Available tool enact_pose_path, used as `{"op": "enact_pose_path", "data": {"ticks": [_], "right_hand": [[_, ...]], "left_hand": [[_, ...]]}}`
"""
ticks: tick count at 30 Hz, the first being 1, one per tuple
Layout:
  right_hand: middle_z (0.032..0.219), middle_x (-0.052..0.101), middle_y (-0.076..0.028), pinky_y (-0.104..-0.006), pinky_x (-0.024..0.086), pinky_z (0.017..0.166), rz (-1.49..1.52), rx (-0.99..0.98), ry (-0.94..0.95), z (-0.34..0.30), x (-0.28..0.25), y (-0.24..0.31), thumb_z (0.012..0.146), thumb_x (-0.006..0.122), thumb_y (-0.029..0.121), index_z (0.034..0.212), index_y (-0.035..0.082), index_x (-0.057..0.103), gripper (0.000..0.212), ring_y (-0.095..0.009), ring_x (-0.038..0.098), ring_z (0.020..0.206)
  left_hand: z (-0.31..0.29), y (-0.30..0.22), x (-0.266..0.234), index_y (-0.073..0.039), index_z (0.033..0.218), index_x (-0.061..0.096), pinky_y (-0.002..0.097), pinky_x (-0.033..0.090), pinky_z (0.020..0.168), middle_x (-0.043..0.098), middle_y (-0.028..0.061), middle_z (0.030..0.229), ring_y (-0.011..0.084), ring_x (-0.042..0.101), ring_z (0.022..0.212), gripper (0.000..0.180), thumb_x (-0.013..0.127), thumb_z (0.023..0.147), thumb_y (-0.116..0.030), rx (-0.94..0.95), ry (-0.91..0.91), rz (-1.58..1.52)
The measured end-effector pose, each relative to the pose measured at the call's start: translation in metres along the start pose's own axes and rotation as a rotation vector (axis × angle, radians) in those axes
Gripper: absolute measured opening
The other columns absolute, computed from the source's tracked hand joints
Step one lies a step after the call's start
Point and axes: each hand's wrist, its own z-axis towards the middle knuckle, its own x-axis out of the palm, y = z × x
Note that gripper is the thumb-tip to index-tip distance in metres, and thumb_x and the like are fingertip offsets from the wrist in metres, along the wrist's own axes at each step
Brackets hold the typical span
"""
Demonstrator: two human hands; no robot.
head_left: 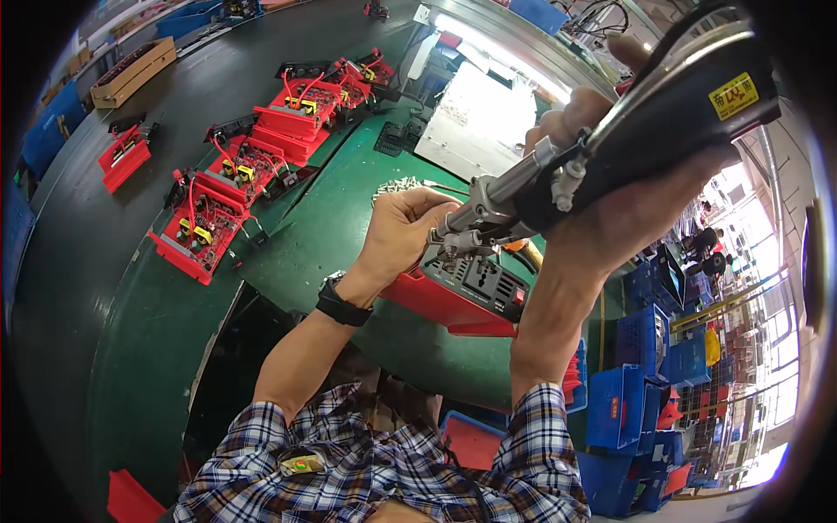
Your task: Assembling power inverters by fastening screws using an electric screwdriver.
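Observation:
A long black power screwdriver [645, 131] with a metal nozzle slants down from the upper right. My right hand [602, 205] is closed around its body. The nozzle end [466, 235] is over the black socket panel of a red-cased power inverter [453, 309], which lies on the green bench. At the inverter's left end my left hand [392, 235] has its fingers curled together, close beside the nozzle. Its fingertips are partly hidden, so what they pinch cannot be made out. A black watch [342, 302] is on my left wrist.
Small metal screws [399, 185] lie in a pile behind my left hand. Several open red units with circuit boards [235, 174] line the dark conveyor [78, 296] on the left. A white box [475, 113] stands at the back; blue crates [615, 405] are stacked right.

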Motion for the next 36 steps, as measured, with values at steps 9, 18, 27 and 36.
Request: {"op": "enact_pose_path", "data": {"ticks": [9,18,27,36], "right_hand": [[0.079,0.069,-0.013,-0.0349,0.052,0.048,0.323,0.023,0.19,0.006,-0.012,-0.005,0.094,0.039,0.084,0.139,-0.007,0.049,0.102,-0.016,0.061,0.055],[0.078,0.071,-0.014,-0.0349,0.052,0.046,0.183,0.016,-0.157,0.006,-0.006,0.002,0.1,0.042,0.073,0.142,-0.008,0.046,0.091,-0.018,0.066,0.053],[0.112,0.066,-0.014,-0.0367,0.055,0.059,-0.159,-0.35,-0.366,0.044,-0.065,-0.01,0.1,0.034,0.077,0.141,0.0,0.048,0.088,-0.019,0.064,0.069],[0.081,0.064,-0.007,-0.0337,0.055,0.06,-0.008,-0.256,-0.374,0.044,-0.046,-0.007,0.107,0.026,0.067,0.124,0.009,0.056,0.067,-0.017,0.061,0.063]], "left_hand": [[0.004,-0.008,-0.001,0.004,0.103,0.077,0.0225,0.051,0.07,0.077,0.0061,0.088,0.0064,0.067,0.08,0.011,0.071,0.096,-0.003,0.0,0.045,0.066],[0.001,-0.004,-0.001,0.004,0.104,0.076,0.0235,0.054,0.071,0.077,0.0081,0.089,0.009,0.069,0.079,0.013,0.072,0.097,-0.007,-0.042,0.003,-0.053],[0.006,0.012,-0.008,0.009,0.107,0.073,0.0362,0.064,0.082,0.076,0.0178,0.093,0.0277,0.077,0.085,0.016,0.068,0.099,-0.005,-0.094,-0.024,-0.282],[0.013,0.008,-0.005,0.009,0.107,0.073,0.0336,0.062,0.078,0.076,0.0186,0.09,0.0245,0.077,0.082,0.016,0.067,0.099,-0.003,-0.094,0.037,-0.176]]}}
